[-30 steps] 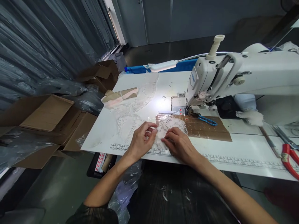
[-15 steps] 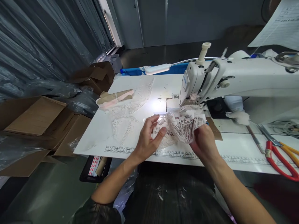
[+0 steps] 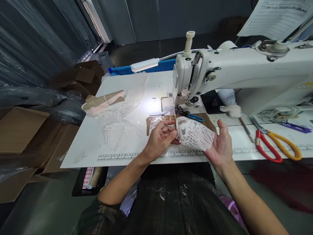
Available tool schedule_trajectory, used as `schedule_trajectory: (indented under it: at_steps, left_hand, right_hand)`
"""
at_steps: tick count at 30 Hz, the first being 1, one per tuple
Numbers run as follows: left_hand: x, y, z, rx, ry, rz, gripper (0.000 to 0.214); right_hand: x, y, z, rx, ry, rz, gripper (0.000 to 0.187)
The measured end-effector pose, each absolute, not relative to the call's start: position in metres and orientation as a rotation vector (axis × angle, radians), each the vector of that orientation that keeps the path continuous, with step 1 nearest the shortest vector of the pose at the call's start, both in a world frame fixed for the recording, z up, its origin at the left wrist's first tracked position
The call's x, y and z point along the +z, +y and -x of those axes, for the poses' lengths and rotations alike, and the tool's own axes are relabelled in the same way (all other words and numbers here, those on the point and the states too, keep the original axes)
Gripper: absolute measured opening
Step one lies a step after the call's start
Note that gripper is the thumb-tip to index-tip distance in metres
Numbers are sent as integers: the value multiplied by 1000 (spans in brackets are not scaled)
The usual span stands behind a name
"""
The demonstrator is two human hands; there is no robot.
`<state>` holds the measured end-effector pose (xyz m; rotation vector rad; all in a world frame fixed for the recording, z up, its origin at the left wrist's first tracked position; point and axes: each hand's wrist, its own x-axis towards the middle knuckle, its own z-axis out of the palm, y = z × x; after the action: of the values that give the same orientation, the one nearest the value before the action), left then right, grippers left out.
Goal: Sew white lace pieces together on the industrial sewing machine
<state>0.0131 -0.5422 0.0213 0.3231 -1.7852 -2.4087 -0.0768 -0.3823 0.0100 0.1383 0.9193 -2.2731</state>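
A white lace piece [image 3: 195,134] lies draped over my right hand [image 3: 221,147], which is palm up under it with the thumb raised. My left hand [image 3: 160,140] pinches the lace's left edge with curled fingers, just above the white table [image 3: 80,153]. More lace [image 3: 156,123] rests on a brown patch below my left hand. Right behind both hands stands the white sewing machine [image 3: 234,78], its needle area lit by a lamp [image 3: 144,65].
Flat lace pieces [image 3: 119,130] and a beige banded bundle [image 3: 104,101] lie at the table's left. Blue snips [image 3: 195,117] sit by the presser foot. Red and yellow scissors [image 3: 274,143] lie at right. Cardboard boxes [image 3: 24,137] stand on the floor left of the table.
The lace has gone from the table up into both hands and is now spread over my right palm. The view has swung right, showing more of the machine.
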Motion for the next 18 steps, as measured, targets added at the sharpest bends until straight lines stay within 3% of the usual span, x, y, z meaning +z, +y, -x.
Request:
schedule_trajectory:
  at_steps: [4, 9, 18]
  left_hand:
    - [24, -540, -15, -2416, -1749, -306, 39]
    - [27, -539, -16, -2444, -1778, -315, 45]
    - [27, -543, -19, -2407, -1889, -338, 46]
  right_hand:
    - [4, -377, 75, -2203, 1039, -101, 32]
    - [0, -376, 72, -2149, 1133, -85, 50]
    - [-5, -376, 77, -2109, 1125, -168, 52]
